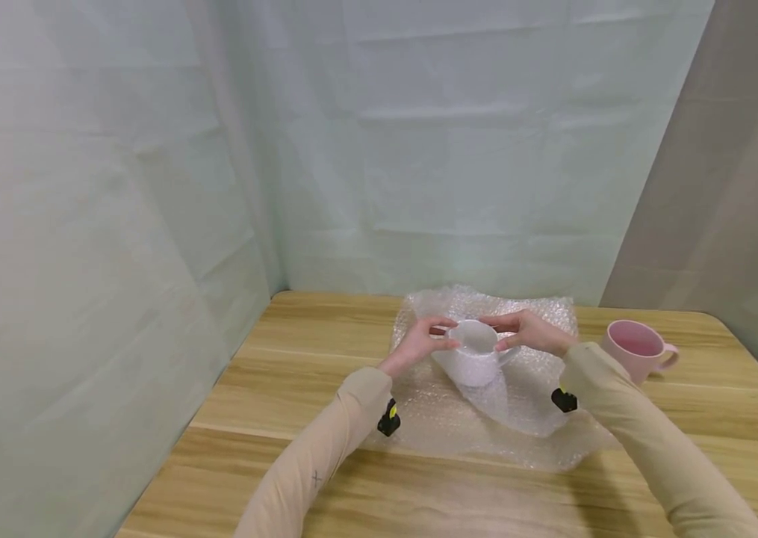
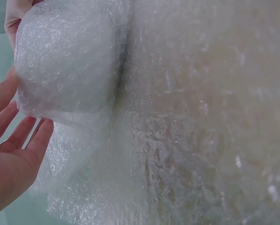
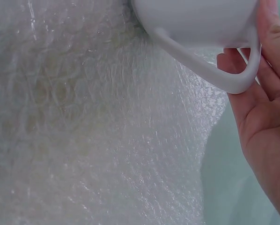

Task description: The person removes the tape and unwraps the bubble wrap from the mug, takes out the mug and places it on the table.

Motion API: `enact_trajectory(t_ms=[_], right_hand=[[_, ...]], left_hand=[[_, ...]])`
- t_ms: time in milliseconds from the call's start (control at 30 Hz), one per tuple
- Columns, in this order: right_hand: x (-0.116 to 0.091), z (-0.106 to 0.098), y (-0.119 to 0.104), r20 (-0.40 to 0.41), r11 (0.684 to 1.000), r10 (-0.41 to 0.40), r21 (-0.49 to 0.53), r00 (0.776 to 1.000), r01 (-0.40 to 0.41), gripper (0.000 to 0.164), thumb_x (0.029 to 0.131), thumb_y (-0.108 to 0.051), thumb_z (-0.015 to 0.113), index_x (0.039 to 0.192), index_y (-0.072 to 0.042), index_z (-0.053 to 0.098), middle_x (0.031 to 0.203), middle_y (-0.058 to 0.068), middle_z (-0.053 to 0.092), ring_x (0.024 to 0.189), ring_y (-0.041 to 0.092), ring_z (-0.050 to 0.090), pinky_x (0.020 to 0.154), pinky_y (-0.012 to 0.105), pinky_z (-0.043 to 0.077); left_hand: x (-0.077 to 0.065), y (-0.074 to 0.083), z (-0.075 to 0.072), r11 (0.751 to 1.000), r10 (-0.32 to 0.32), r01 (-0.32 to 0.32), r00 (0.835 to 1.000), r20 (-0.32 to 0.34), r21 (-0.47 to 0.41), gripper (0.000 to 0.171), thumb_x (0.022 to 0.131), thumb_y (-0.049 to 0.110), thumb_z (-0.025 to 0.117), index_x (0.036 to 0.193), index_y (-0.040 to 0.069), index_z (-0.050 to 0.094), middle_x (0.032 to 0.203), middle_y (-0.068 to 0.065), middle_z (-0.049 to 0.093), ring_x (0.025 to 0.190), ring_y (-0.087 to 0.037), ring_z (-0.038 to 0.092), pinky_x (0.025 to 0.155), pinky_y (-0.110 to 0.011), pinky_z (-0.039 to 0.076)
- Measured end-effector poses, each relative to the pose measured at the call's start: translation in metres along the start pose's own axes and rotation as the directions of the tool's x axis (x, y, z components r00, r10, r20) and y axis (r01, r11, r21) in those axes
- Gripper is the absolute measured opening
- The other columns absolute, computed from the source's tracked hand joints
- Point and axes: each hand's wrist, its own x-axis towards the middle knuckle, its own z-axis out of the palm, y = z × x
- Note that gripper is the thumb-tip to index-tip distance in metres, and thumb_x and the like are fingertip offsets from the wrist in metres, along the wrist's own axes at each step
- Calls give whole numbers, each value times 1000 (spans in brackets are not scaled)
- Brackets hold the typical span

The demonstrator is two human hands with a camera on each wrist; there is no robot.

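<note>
A white mug [image 1: 476,336] stands upright near the far side of the table, on a sheet of bubble wrap [image 1: 432,415]. One flap of the wrap covers the mug's left side, as the left wrist view shows. My left hand [image 1: 419,345] holds the mug through that flap, thumb near the rim and fingers round the far side. From the right, my right hand [image 1: 532,332] grips the mug by its rim, just above the handle [image 3: 201,69]. In the right wrist view the handle side is bare of wrap, with fingers showing behind the handle.
A pink mug [image 1: 634,351] stands on the wooden table [image 1: 325,336] to the right of the wrap, close by my right sleeve. Pale cloth [image 1: 446,172] hangs behind the table's far edge and along its left side.
</note>
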Motion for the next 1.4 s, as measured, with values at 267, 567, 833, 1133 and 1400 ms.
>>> enact_trajectory(t_ms=[267, 567, 833, 1133, 1400], right_hand=[[-2, 3, 0, -14, 1000, 15, 28, 1000, -15, 51, 82, -3, 65, 130, -3, 48, 130, 14, 45, 116, 31, 42, 92, 53, 32], [0, 3, -3, -29, 1000, 26, 8, 999, -26, 51, 81, -4, 66, 129, -5, 49, 128, 12, 48, 116, 27, 44, 92, 50, 35], [1, 3, -4, -30, 1000, 29, -10, 999, -29, 50, 81, -5, 66, 129, -6, 50, 128, 11, 48, 116, 26, 44, 91, 48, 36], [1, 6, -4, -47, 999, 34, 1, 998, -34, 50, 81, -5, 66, 128, -5, 50, 127, 11, 48, 115, 27, 44, 91, 48, 37], [0, 5, -3, -43, 999, 32, 8, 999, -32, 50, 82, -5, 65, 129, -4, 49, 128, 12, 48, 116, 28, 43, 92, 50, 34]], left_hand=[[-1, 5, -1, 1000, -1, 0, 1000, 26, 24, 39, 79, 10, 71, 115, 1, 59, 115, -9, 57, 103, -27, 52, 78, -28, 46], [9, 13, -10, 997, 12, -15, 999, 36, 71, 37, 80, 4, 68, 115, -4, 56, 115, -14, 56, 101, -29, 53, 79, -28, 45], [21, 17, -13, 979, 91, -94, 995, 28, 180, 32, 80, 5, 69, 110, -4, 61, 111, -14, 58, 100, -29, 54, 80, -26, 44], [27, 12, -9, 960, 111, -135, 988, 110, 246, 33, 85, 9, 63, 115, -4, 58, 117, -13, 56, 112, -25, 47, 93, -29, 35], [28, 14, -12, 972, 125, -130, 992, 37, 196, 25, 81, 1, 65, 105, -6, 61, 102, -14, 61, 98, -24, 55, 81, -23, 43]])
